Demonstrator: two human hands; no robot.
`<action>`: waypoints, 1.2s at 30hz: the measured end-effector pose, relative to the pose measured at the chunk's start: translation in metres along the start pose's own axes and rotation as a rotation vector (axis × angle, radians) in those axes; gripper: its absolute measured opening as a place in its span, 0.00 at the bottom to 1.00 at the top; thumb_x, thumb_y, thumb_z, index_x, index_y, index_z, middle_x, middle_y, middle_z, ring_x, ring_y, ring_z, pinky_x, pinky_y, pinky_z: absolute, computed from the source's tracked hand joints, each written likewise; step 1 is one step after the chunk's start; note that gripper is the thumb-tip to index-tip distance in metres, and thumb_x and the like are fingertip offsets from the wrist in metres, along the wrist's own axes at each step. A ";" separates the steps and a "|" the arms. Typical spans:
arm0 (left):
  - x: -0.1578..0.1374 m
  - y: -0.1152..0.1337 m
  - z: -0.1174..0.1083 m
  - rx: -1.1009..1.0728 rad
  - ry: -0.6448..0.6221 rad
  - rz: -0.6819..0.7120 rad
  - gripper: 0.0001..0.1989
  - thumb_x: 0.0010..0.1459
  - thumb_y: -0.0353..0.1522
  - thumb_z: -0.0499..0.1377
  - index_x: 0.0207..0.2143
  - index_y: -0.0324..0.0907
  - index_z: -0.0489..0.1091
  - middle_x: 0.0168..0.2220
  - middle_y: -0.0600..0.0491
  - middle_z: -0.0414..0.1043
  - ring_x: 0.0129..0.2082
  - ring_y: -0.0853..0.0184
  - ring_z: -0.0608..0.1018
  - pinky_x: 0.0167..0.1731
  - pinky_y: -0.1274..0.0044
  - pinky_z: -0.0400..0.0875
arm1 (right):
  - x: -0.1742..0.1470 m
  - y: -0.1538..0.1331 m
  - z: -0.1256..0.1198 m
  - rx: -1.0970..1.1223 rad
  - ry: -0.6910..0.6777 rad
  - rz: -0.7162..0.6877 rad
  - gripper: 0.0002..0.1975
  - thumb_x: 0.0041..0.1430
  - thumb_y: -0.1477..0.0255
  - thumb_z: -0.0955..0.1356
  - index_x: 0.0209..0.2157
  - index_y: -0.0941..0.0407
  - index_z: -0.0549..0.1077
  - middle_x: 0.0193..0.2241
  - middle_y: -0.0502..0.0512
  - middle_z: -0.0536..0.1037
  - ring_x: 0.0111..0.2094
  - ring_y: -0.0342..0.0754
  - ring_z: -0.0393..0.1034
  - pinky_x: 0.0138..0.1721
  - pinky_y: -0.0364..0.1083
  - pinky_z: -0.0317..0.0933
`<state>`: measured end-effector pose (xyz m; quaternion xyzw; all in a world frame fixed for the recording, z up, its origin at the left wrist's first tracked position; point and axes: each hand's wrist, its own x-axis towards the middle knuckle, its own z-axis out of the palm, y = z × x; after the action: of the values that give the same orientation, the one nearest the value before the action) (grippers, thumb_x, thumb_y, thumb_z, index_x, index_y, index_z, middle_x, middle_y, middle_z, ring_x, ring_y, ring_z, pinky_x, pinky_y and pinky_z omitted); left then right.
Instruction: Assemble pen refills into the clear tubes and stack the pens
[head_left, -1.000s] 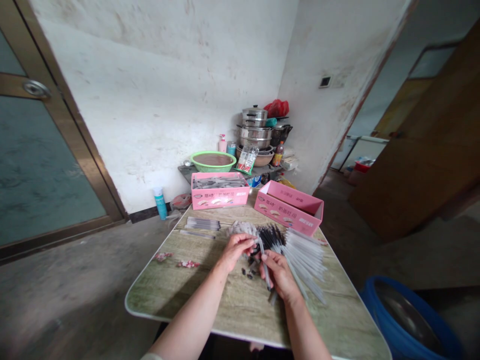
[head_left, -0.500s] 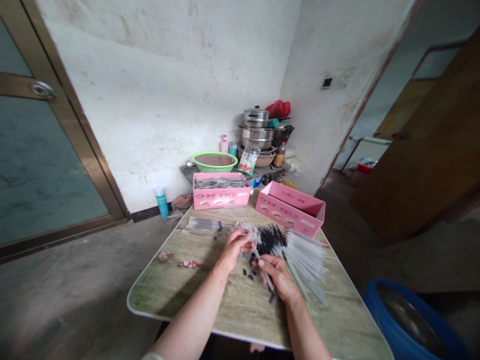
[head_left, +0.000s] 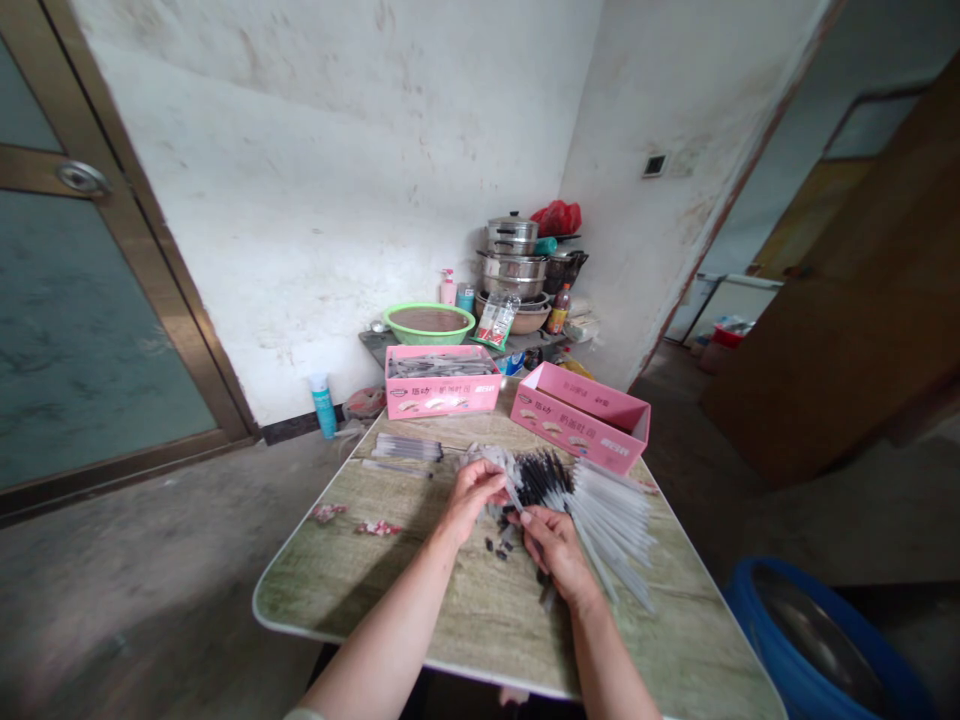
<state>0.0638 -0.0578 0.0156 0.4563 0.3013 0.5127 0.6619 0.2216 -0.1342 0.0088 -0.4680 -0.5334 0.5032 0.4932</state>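
Observation:
Between my hands is a slim translucent plastic tube (head_left: 514,494). My left hand (head_left: 480,490) is closed at its upper end, fingertips pinched together. At the lower end my right hand (head_left: 556,548) grips it between thumb and fingers, hiding the rest. Just beyond my right hand, a fan of similar translucent tubes (head_left: 611,520) with black ends (head_left: 541,478) lies on the table. Small black pieces (head_left: 499,547) are scattered between my wrists. Behind my left hand sits a heap of small clear pieces (head_left: 480,456), too fine to make out.
A pink box (head_left: 442,395) full of tubes stands at the table's back, beside another pink box (head_left: 577,425) whose visible inside shows no tubes. A small bundle of tubes (head_left: 405,447) lies at left. Beyond are a green basin (head_left: 429,338) and stacked pots (head_left: 514,268). A blue barrel (head_left: 825,640) stands right.
The tube's lower end, which stuck out below my right hand, no longer shows there. My right hand's fingers have curled in slightly; my left hand has barely moved.

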 end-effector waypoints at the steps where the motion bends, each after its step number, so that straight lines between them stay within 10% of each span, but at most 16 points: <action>1: 0.000 0.000 0.000 0.025 -0.005 0.018 0.17 0.46 0.41 0.69 0.32 0.38 0.72 0.25 0.54 0.75 0.24 0.67 0.77 0.27 0.76 0.71 | -0.001 -0.001 0.000 -0.009 0.002 0.000 0.22 0.60 0.53 0.66 0.33 0.60 0.76 0.10 0.42 0.60 0.11 0.35 0.44 0.15 0.40 0.36; 10: 0.004 -0.009 0.000 0.113 0.031 0.095 0.19 0.47 0.44 0.68 0.27 0.38 0.68 0.16 0.57 0.69 0.14 0.74 0.67 0.16 0.82 0.60 | 0.000 0.002 -0.001 -0.076 0.018 0.017 0.23 0.60 0.51 0.66 0.29 0.58 0.76 0.11 0.42 0.57 0.13 0.36 0.43 0.15 0.40 0.34; 29: 0.001 -0.011 0.007 0.047 0.003 0.123 0.18 0.49 0.43 0.67 0.33 0.39 0.70 0.21 0.56 0.71 0.19 0.71 0.71 0.23 0.78 0.67 | 0.002 0.000 0.002 0.125 0.017 0.048 0.24 0.58 0.51 0.67 0.31 0.60 0.76 0.09 0.42 0.61 0.09 0.34 0.42 0.13 0.38 0.33; 36: 0.014 0.019 -0.044 -0.091 0.707 0.314 0.21 0.42 0.43 0.68 0.33 0.38 0.69 0.22 0.58 0.69 0.19 0.73 0.71 0.21 0.80 0.67 | 0.004 -0.003 -0.004 0.245 0.119 -0.043 0.24 0.58 0.53 0.69 0.42 0.61 0.75 0.21 0.53 0.77 0.14 0.41 0.65 0.12 0.38 0.38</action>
<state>0.0222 -0.0300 0.0161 0.2622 0.4144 0.7463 0.4500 0.2250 -0.1300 0.0120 -0.4218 -0.4476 0.5252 0.5881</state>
